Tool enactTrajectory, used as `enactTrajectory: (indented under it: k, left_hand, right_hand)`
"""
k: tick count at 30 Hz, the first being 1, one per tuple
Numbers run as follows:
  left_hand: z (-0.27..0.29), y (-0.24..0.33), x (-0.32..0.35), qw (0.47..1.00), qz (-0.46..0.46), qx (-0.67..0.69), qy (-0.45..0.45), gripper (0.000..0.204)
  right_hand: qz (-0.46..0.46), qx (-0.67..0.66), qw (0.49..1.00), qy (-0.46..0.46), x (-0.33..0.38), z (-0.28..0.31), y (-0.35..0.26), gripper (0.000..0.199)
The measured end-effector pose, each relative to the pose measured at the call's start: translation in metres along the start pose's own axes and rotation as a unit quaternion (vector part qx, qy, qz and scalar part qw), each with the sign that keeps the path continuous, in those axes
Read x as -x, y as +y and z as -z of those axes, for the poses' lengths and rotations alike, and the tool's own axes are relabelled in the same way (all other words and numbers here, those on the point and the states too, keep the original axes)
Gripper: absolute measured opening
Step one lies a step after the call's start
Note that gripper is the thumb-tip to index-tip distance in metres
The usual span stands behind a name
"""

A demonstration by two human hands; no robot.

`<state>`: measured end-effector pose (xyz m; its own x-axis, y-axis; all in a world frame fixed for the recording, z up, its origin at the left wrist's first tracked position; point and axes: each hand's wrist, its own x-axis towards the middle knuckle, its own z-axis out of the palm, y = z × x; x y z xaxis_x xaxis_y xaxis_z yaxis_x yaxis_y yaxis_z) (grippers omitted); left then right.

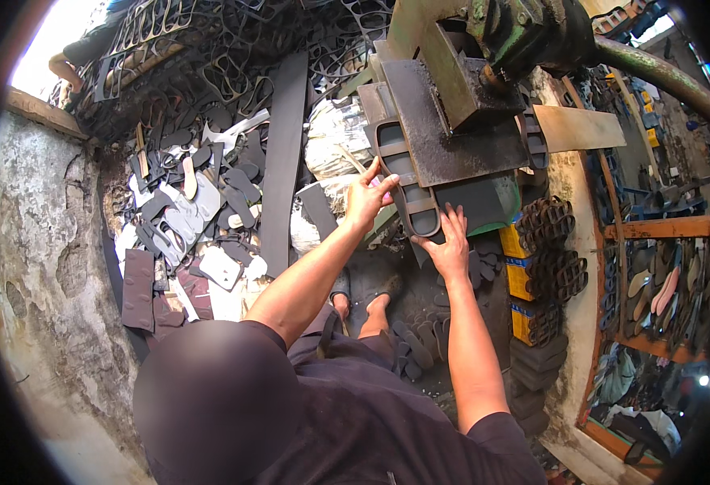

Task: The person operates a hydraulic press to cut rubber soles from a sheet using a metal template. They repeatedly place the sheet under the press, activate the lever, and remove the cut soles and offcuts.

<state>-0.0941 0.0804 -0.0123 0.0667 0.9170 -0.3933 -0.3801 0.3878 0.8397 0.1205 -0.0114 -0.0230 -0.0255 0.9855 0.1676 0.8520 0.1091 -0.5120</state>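
Observation:
My left hand [369, 196] grips the left edge of a sole-shaped metal cutting die [420, 206], thumb raised. The die lies on a dark rubber sheet [492, 202] under the rusty plate of a green press head [460, 89]. My right hand [450, 242] rests flat on the sheet's near edge with fingers spread, just below the die's heel end, holding nothing. Both forearms reach up from the lower edge of the picture.
A heap of dark and white rubber offcuts [201, 210] and a long dark strip [282, 153] fill the left. A rough concrete wall [40, 242] stands far left. Stacks of cut soles [553, 226] and yellow boxes [521, 279] sit right of the press. My sandalled feet [375, 303] stand below.

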Motion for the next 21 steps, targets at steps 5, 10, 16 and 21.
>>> enactTrajectory:
  k: [5, 10, 16, 21]
  left_hand:
    - [0.002, 0.001, 0.000, 1.000, 0.017, -0.017, -0.010, 0.082]
    - [0.001, -0.002, -0.005, 1.000, 0.016, -0.004, -0.022, 0.081]
    - [-0.016, -0.007, -0.025, 0.999, -0.003, -0.033, -0.021, 0.079]
    - [-0.013, -0.013, -0.035, 0.992, 0.024, 0.030, -0.122, 0.084]
  right_hand:
    - [0.004, -0.010, 1.000, -0.010, -0.002, 0.002, 0.003, 0.081]
    - [-0.010, -0.008, 1.000, -0.008, -0.001, 0.000, 0.003, 0.085]
    - [-0.061, 0.053, 0.994, -0.068, 0.022, 0.027, 0.015, 0.101]
    - [-0.079, 0.168, 0.979, -0.085, 0.028, 0.037, 0.034, 0.103]
